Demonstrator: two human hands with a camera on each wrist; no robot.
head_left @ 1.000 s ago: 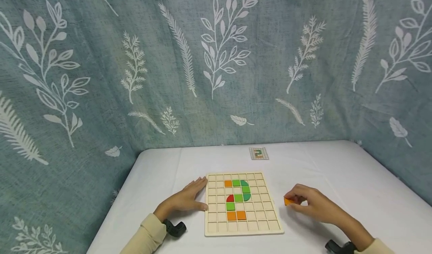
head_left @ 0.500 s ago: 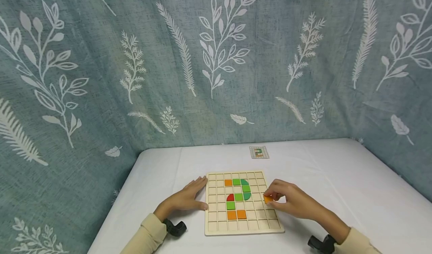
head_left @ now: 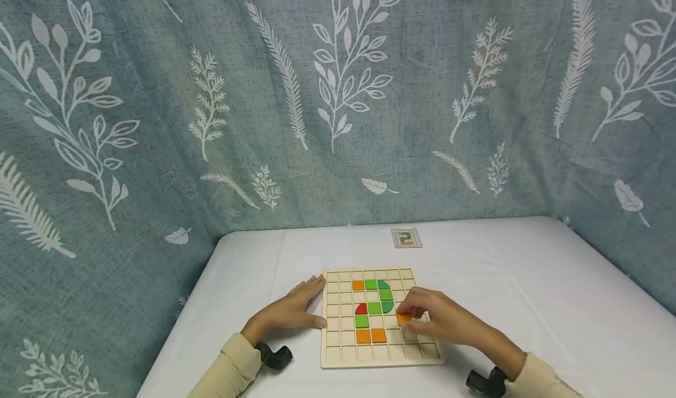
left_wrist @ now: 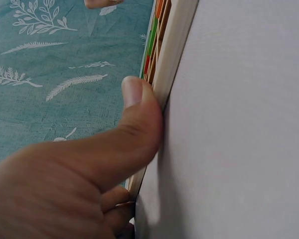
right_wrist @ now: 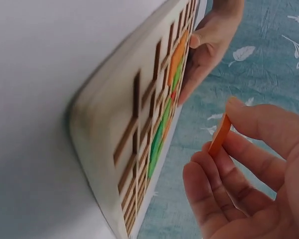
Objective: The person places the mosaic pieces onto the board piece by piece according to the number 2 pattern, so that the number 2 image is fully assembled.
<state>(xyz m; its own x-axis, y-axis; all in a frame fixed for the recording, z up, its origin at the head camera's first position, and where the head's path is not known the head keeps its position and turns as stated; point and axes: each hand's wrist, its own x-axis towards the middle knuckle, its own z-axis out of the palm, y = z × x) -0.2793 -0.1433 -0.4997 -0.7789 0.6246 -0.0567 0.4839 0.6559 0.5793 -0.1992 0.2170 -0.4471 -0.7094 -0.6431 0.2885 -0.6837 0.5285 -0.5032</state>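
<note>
A square wooden grid board [head_left: 338, 357] lies on the table, with green, orange, red and teal tiles set in its cells in a winding line. Along its left edge rests my left hand [head_left: 290, 311], thumb and fingertips against the side; in the left wrist view the thumb [left_wrist: 134, 119] touches the board's edge. My right hand [head_left: 440, 316] pinches an orange square tile [right_wrist: 219, 135] between thumb and fingers over the right part of the board. In the right wrist view the tile is held up apart from the grid, tilted on edge.
A small pattern card [head_left: 406, 238] with a similar coloured figure lies behind the board. White cloth covers the table [head_left: 507, 280]. A blue-green leaf-patterned curtain [head_left: 338, 104] hangs behind and at both sides.
My right hand has moved left with the orange tile, from beside the board's right edge to over its cells. The left hand has stayed in place.
</note>
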